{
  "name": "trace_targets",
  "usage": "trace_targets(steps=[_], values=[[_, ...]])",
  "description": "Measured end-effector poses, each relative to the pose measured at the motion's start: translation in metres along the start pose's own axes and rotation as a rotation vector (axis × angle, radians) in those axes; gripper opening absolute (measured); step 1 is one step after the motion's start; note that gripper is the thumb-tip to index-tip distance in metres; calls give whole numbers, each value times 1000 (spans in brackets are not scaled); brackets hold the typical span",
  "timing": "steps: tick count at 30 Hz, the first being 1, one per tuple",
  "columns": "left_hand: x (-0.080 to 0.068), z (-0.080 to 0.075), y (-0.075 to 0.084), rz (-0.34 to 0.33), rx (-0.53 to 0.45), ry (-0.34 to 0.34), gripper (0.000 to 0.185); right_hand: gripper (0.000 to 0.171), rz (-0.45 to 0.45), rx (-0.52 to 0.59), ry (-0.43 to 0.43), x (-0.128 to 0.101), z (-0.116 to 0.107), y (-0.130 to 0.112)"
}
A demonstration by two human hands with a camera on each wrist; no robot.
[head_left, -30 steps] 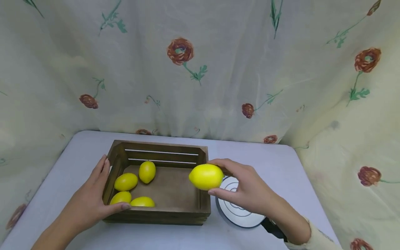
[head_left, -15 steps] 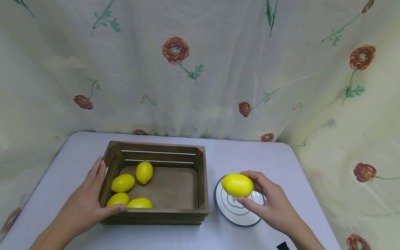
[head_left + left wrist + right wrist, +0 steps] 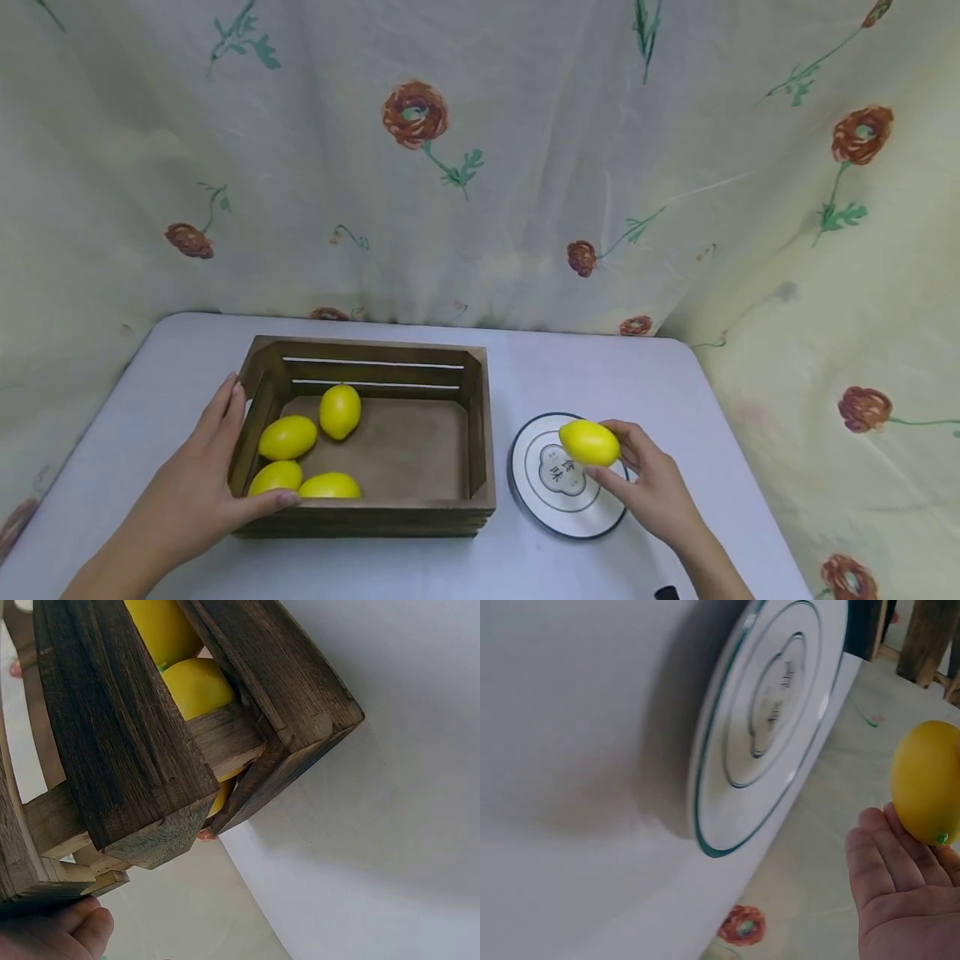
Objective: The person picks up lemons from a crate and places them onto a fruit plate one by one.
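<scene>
In the head view, my right hand (image 3: pixel 651 483) pinches a yellow lemon (image 3: pixel 588 442) between thumb and fingers, held above the round white plate (image 3: pixel 540 492) with dark rings and a lettered centre. The right wrist view has the lemon (image 3: pixel 926 784) at the fingertips, apart from the plate (image 3: pixel 739 814). My left hand (image 3: pixel 198 479) rests against the near left corner of a brown wooden crate (image 3: pixel 375 517), fingers straight along its left side and thumb on the front rim. Several lemons (image 3: pixel 288 437) lie in the crate's left half.
The crate and plate stand side by side on a white-covered table (image 3: pixel 420 575). A small dark object (image 3: pixel 666 592) shows at the bottom edge, by the right forearm. A flower-patterned curtain (image 3: pixel 510 167) hangs behind the table and at its sides.
My right hand has carried the lemon rightward from the crate's right edge to over the plate. The left hand stays at the crate, and the whole view has shifted slightly.
</scene>
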State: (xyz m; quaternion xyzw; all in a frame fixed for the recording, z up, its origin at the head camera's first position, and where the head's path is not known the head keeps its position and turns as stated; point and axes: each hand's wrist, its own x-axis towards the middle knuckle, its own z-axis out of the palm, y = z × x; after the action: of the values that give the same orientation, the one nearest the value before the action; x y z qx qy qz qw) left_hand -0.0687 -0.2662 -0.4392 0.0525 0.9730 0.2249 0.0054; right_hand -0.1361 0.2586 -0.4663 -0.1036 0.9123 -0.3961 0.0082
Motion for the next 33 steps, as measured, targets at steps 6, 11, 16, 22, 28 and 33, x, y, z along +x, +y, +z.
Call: trace_targets(steps=[6,11,16,22,28,33], values=[[-1,0,0,-5,5,-6,136,59,38,-33,-5,4,9,14],[-2,0,1,-7,3,-9,135,60,37,-69,6,5,11,19],[-1,-2,1,-1,2,2,134,61,48,-123,36,8,13,24],[0,-1,2,-28,6,-12,135,64,80,-200,54,8,15,30],[0,1,1,-23,7,-7,136,65,121,-275,55,6,15,35],[0,0,1,-19,9,-3,136,67,159,-264,40,7,15,39]])
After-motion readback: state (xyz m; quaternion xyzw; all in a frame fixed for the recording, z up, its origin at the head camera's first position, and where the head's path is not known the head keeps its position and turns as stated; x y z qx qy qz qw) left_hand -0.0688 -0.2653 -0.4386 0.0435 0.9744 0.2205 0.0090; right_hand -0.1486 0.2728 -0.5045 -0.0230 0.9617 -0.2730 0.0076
